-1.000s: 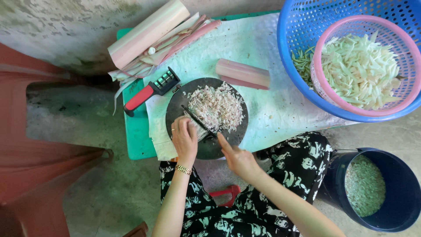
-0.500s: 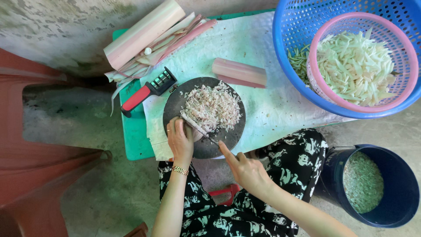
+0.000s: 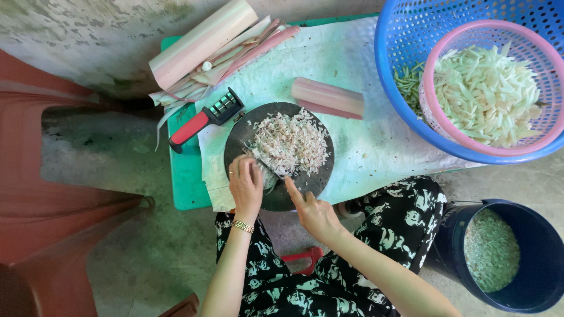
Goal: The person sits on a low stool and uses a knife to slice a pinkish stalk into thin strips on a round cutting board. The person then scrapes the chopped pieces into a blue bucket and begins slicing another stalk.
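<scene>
In the head view, a round dark chopping board [image 3: 311, 182] sits at the centre of the frame on a white sheet [image 3: 358, 88] spread over a green low table [image 3: 185, 176]. A heap of finely chopped pale shreds [image 3: 291, 142] covers the upper half of the board. The left hand [image 3: 245, 185], with a gold bracelet at the wrist, is curled down on the board's lower left part, its fingers bent over a small pale piece that is mostly hidden beneath them. The right hand [image 3: 314, 214] comes in from lower centre, closed around the handle of a knife [image 3: 264, 166] with the forefinger stretched along it; the thin blade slants up and left, just beside the left fingertips and touching the edge of the heap. Above the board lies a short pink stalk section [image 3: 328, 98]; a longer one [image 3: 202, 42] rests on peeled strips at upper left, near a red-handled tool [image 3: 202, 120]. At upper right a blue basket [image 3: 399, 88] holds a pink basket [image 3: 432, 70] of pale green slices. A dark bucket [image 3: 534, 246] of chopped greens stands at lower right.
</scene>
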